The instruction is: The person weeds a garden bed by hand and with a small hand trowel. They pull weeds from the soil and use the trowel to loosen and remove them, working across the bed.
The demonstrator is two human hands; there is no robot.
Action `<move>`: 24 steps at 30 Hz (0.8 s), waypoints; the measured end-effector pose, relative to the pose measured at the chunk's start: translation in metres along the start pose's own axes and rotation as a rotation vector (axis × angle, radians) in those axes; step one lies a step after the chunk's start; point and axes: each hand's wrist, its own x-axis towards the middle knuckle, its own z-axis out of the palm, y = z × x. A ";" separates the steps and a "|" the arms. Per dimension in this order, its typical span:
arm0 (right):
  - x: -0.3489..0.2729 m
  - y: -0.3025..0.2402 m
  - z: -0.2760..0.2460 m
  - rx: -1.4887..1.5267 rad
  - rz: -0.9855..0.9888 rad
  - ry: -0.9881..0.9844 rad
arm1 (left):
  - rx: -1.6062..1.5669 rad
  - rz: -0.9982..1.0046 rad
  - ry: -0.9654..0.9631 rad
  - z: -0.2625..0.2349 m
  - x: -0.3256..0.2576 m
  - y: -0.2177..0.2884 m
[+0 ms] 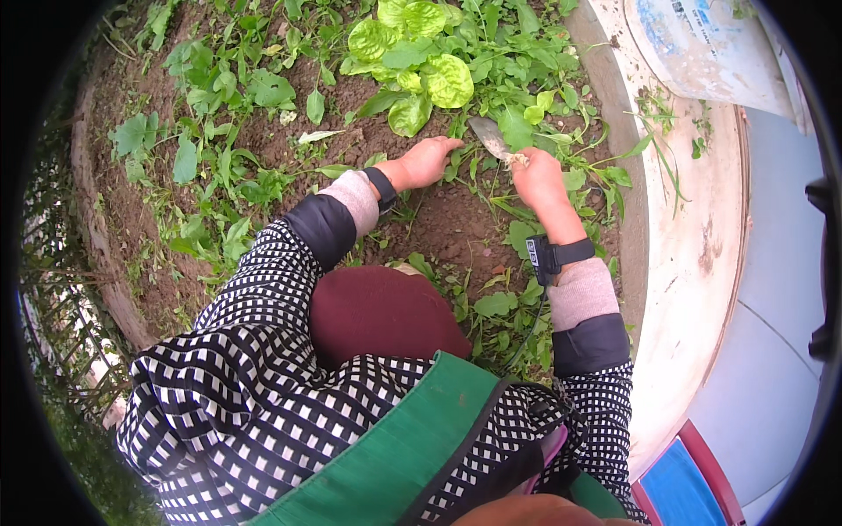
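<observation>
My right hand is closed round the handle end of a small trowel. Its grey metal blade, smeared with soil, points up and to the left among green weeds. Most of the handle is hidden in my fist. Just left of the blade, my left hand is low over the soil with its fingers drawn together at the weeds' edge. Whatever those fingertips hold is hidden. Beyond both hands grows a leafy plant with bright yellow-green, crinkled leaves.
Brown soil with scattered weeds spreads around my hands. A pale concrete edging bounds the bed on the right, with a whitish bucket at the far right. Grey tiles lie beyond. A blue and red object is at the lower right.
</observation>
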 end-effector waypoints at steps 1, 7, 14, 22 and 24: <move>0.004 -0.009 0.008 -0.022 -0.007 0.034 | -0.058 -0.010 0.085 0.000 0.002 0.004; 0.020 -0.039 0.038 0.015 0.173 0.047 | -0.346 -0.138 -0.071 0.005 0.019 0.017; 0.055 -0.021 0.052 0.004 0.206 0.091 | -0.343 -0.290 -0.107 -0.012 0.032 0.003; 0.038 0.024 0.107 0.231 0.101 0.277 | -0.320 -0.366 0.279 -0.056 0.022 0.001; 0.041 0.033 0.113 0.225 0.063 0.280 | -0.264 -0.533 0.273 -0.057 0.013 -0.003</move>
